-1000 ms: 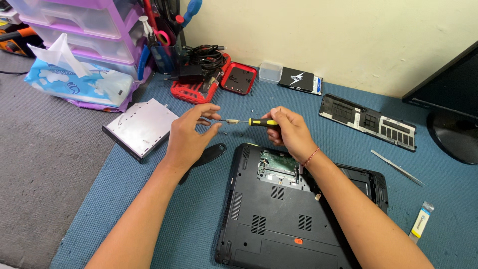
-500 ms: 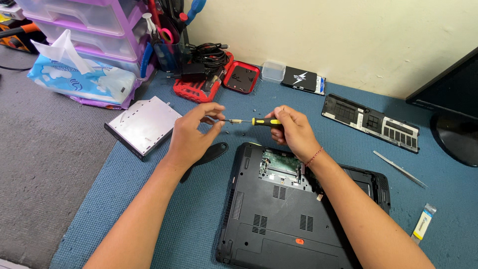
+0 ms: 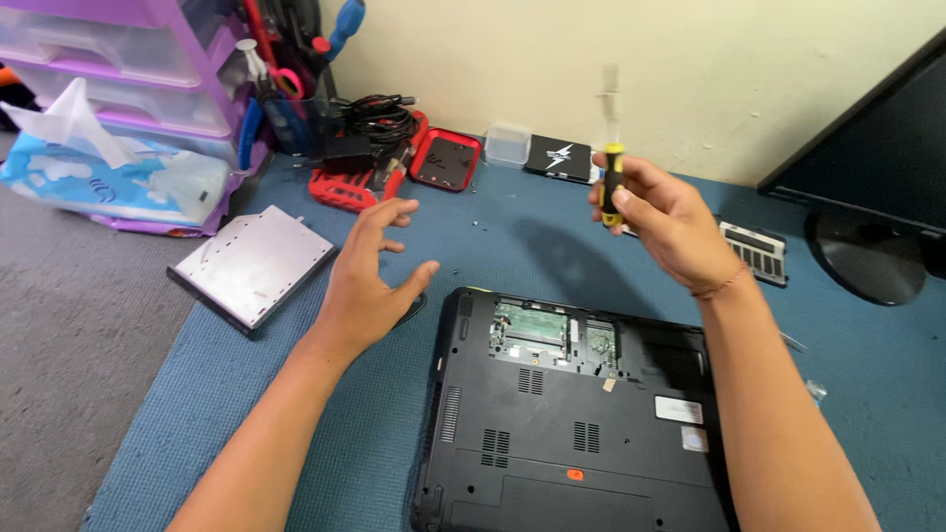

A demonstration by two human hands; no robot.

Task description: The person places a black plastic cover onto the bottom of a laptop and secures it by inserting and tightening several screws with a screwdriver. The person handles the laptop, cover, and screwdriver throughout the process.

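The right hand (image 3: 662, 219), upper centre-right of the frame, is closed around a yellow-and-black screwdriver (image 3: 612, 183) held upright, its shaft blurred. The left hand (image 3: 370, 271), centre-left, hovers with fingers spread, holding nothing. Below both, an upturned black laptop (image 3: 576, 433) lies on the blue mat (image 3: 394, 433). A silver optical drive (image 3: 253, 264) lies at left.

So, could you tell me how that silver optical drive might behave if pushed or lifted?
The silver optical drive looks flat and metal-cased, so it is probably stiff. Lying flat on the blue mat, it should slide, not roll or tip. Its thin shape suggests it is fairly light.
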